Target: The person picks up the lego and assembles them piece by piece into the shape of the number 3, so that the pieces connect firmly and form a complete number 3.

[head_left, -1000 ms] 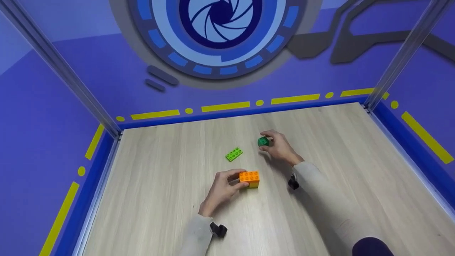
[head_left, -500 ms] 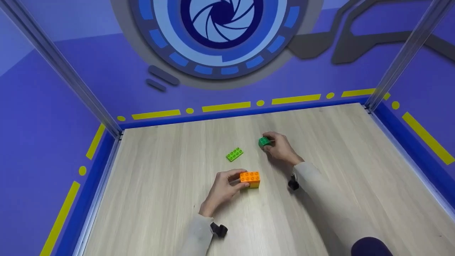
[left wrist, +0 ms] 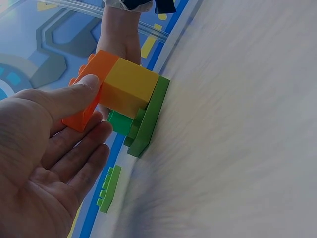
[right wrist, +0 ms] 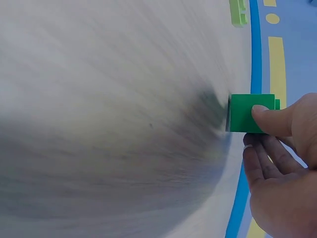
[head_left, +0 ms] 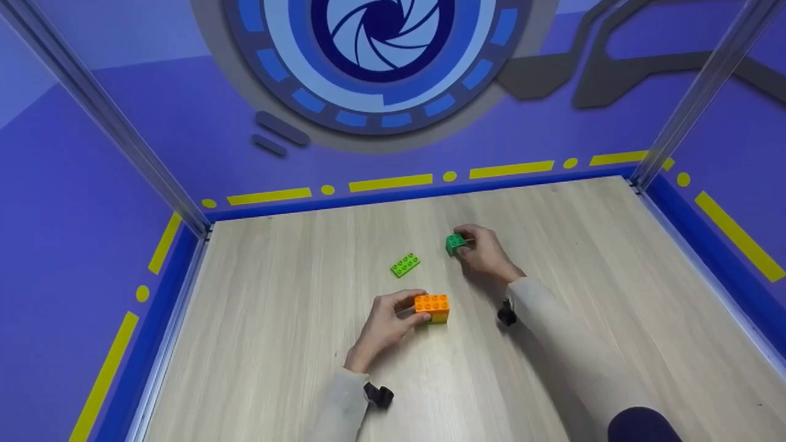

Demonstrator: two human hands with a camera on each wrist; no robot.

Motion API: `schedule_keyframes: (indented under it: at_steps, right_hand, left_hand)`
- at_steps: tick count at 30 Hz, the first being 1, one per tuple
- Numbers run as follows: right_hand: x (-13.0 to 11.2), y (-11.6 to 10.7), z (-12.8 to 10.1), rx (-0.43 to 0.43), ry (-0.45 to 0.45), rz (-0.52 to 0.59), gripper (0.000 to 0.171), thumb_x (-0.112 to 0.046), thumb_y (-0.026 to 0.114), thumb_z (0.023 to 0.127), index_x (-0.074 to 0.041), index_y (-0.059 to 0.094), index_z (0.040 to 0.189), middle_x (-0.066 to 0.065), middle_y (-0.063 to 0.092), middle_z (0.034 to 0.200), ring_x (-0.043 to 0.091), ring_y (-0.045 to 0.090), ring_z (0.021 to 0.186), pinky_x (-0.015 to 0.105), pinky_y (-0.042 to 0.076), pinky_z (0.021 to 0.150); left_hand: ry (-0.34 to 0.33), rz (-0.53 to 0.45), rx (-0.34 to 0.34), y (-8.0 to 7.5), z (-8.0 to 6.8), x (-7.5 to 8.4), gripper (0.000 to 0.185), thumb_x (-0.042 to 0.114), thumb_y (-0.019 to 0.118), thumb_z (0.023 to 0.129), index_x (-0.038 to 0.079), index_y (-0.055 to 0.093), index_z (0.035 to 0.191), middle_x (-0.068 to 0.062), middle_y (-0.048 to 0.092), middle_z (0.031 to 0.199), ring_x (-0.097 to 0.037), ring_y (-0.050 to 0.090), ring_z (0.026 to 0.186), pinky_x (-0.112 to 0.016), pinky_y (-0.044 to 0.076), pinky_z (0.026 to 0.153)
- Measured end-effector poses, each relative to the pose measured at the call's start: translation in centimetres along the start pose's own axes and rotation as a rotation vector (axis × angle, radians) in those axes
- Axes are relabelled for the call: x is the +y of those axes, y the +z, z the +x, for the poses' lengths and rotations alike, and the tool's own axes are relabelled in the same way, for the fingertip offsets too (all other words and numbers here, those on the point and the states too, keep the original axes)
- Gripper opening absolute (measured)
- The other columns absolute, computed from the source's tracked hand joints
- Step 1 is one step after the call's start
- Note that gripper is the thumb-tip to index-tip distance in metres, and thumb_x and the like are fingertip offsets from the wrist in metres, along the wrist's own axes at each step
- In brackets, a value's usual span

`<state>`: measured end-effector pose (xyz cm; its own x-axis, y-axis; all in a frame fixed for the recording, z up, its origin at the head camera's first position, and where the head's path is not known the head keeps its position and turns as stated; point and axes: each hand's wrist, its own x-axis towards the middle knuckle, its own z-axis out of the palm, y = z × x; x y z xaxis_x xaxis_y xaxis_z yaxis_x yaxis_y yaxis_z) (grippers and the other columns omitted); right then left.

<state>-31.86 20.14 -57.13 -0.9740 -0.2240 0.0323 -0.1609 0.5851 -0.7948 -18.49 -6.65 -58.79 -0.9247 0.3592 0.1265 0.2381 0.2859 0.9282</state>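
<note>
Plastic toy bricks lie on a pale wooden bench (head_left: 295,344) with a straight grain, and I count three groups of them. One is a small stack of bricks (head_left: 431,308): an orange brick (left wrist: 91,84) with round studs on top, a yellow block (left wrist: 130,91) under it, and, seen from the left wrist, a dark green flat plate (left wrist: 151,116) at the bottom with a smaller green piece beside it. The second is one small dark green square brick (head_left: 455,244), smooth on its sides. The third is one light green flat plate (head_left: 404,266) with two rows of studs, lying alone between the other two and touching no hand.

Two hands are at work. The left hand (head_left: 387,322) rests on the bench with its grip on the stack: the thumb presses the orange brick's side and the fingers (left wrist: 81,148) curl in below it. The stack sits near the middle of the bench. The right hand (head_left: 486,253) has its grip closed on the dark green square brick, thumb on one side and fingers on the other. That brick is low at the bench top, farther back and to the right of the stack.

Both arms wear light sleeves. Purple walls with yellow dashes and dots stand around the bench.
</note>
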Motion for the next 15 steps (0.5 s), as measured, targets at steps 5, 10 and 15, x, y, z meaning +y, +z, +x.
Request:
schedule_keyframes:
  at_steps: [5, 10, 15]
  right_hand:
    - [-0.4, -0.3, -0.2, 0.012, 0.009, 0.027, 0.047, 0.007, 0.065, 0.1, 0.002, 0.059, 0.146, 0.021, 0.065, 0.14, 0.037, 0.065, 0.128, 0.052, 0.053, 0.112]
    - [-0.9, -0.3, -0.4, 0.023, 0.028, 0.053, 0.048, 0.004, 0.066, 0.1, -0.001, 0.06, 0.147, 0.019, 0.065, 0.141, 0.036, 0.065, 0.129, 0.051, 0.054, 0.111]
    - [-1.3, -0.3, -0.8, 0.027, 0.014, 0.052, 0.045, 0.001, 0.067, 0.102, -0.001, 0.06, 0.147, 0.017, 0.065, 0.141, 0.035, 0.063, 0.131, 0.051, 0.053, 0.113]
  left_hand:
    - [0.006, -0.002, 0.007, 0.1, 0.1, 0.0, 0.048, 0.016, 0.083, 0.094, 0.006, 0.07, 0.139, -0.007, 0.072, 0.138, -0.023, 0.069, 0.129, -0.031, 0.056, 0.107]
    - [-0.011, -0.002, 0.018, 0.1, 0.1, 0.0, 0.049, 0.016, 0.084, 0.093, 0.006, 0.07, 0.139, -0.007, 0.073, 0.137, -0.023, 0.069, 0.128, -0.031, 0.056, 0.106]
    - [-0.02, -0.013, 0.014, 0.2, 0.0, 0.0, 0.05, 0.014, 0.084, 0.093, 0.007, 0.07, 0.14, -0.008, 0.071, 0.14, -0.026, 0.067, 0.132, -0.031, 0.055, 0.108]
